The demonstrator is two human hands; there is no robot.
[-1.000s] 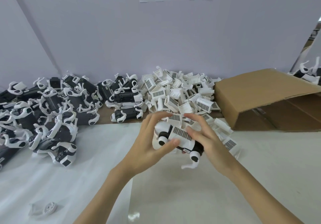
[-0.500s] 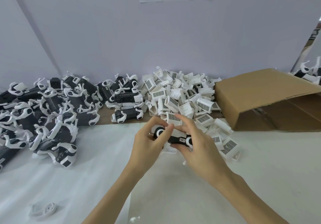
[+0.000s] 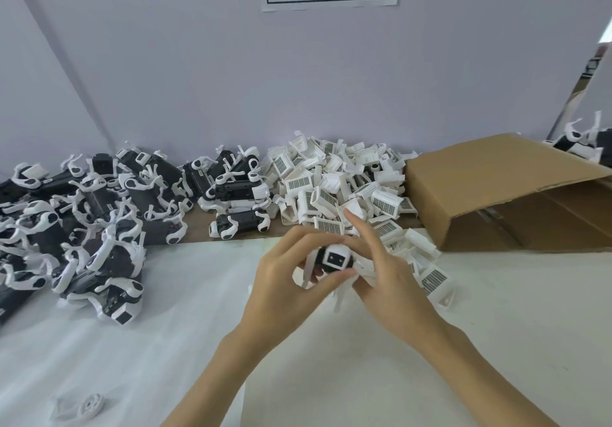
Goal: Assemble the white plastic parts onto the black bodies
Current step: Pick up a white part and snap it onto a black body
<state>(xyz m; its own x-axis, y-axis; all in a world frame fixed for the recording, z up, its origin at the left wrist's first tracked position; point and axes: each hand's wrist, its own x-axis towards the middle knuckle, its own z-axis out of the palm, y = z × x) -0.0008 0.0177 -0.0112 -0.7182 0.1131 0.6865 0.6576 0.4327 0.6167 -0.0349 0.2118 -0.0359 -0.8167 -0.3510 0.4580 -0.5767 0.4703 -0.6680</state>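
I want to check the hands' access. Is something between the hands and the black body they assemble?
Nothing visible is. The left hand and the right hand both grip the black body directly, above the white table.

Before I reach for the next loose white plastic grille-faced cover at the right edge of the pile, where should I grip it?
Probably pinch the white plastic grille-faced cover across its two plain side walls, coming from above and from the open white table on its right. It lies apart from the heap, tilted grille up, with both hands busy to its left.
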